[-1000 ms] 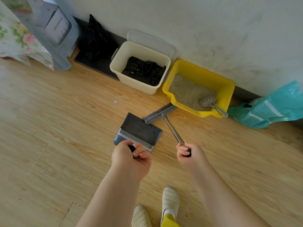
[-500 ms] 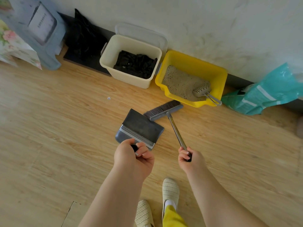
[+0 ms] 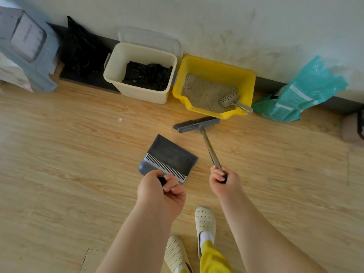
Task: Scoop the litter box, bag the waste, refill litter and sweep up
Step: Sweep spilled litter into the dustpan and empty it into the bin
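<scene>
Gripping the dustpan [image 3: 168, 157] by its black handle, the left hand [image 3: 160, 191] holds it on the floor [image 3: 59, 174], mouth toward the bins. Right of it, the right hand [image 3: 224, 182] is curled around the broom [image 3: 197, 124] handle, brush head just in front of the yellow litter box [image 3: 216, 68]. Since half a second ago, the brush head has drawn away from the dustpan's edge.

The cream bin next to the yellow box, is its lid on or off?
Off. The cream bin is open on top, showing a black bag inside. A clear lid stands behind it against the wall.
</scene>
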